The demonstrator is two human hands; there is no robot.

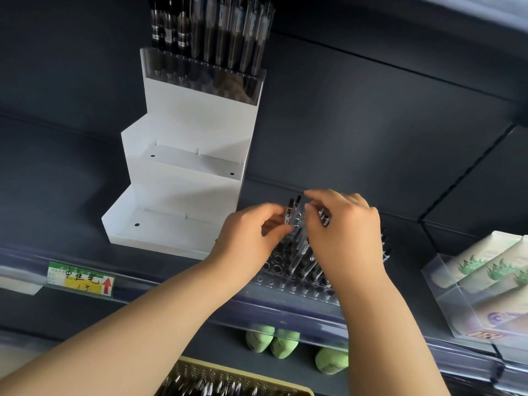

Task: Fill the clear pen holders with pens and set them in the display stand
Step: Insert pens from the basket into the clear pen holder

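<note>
Gripping pens (293, 212): L hand (251, 232), R hand (343, 224).

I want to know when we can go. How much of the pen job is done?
One filled holder already sits on the top step of the white stand. Right now the left hand and right hand are putting pens into a second clear holder on the shelf; many holes look empty. The two lower steps have no holder, so there's a good bit left.

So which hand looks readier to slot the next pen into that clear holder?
Probably the left hand: it pinches black pens upright above the clear holed holder. The right hand grips spare pens.
</note>
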